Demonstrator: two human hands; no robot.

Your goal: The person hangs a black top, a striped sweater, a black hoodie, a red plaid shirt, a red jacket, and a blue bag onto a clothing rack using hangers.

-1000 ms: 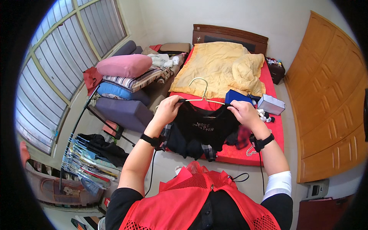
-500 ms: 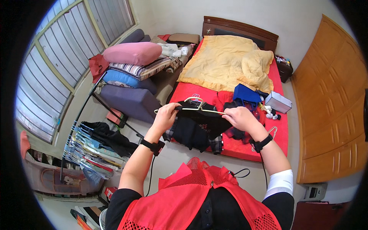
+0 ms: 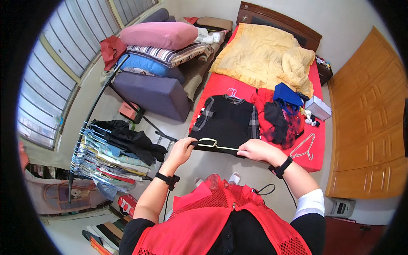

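A pale green clothes hanger (image 3: 227,148) is stretched level between my two hands, its hook at the middle. My left hand (image 3: 182,151) is closed on one end, with a bit of black cloth at its fingertips. Closed on the other end is my right hand (image 3: 256,150). Dark cloth shows along the hanger, but where it parts from the clothing behind is hard to tell. Just beyond, a black top with grey plaid sleeves (image 3: 230,117) lies flat on the red-covered bed, a hanger hook (image 3: 232,92) at its neck.
Right of the top lie red and dark clothes (image 3: 278,121), a blue box (image 3: 287,94), a white box (image 3: 318,108) and a loose hanger (image 3: 303,147). A loaded clothes rack (image 3: 97,95) stands at left, near a purple-grey sofa block (image 3: 148,93). Wooden wardrobe doors (image 3: 365,123) line the right.
The view has shifted. My hands and the hanger have come lower and nearer my body. The black garment no longer spreads below the hanger, and the plaid-sleeved top shows more fully.
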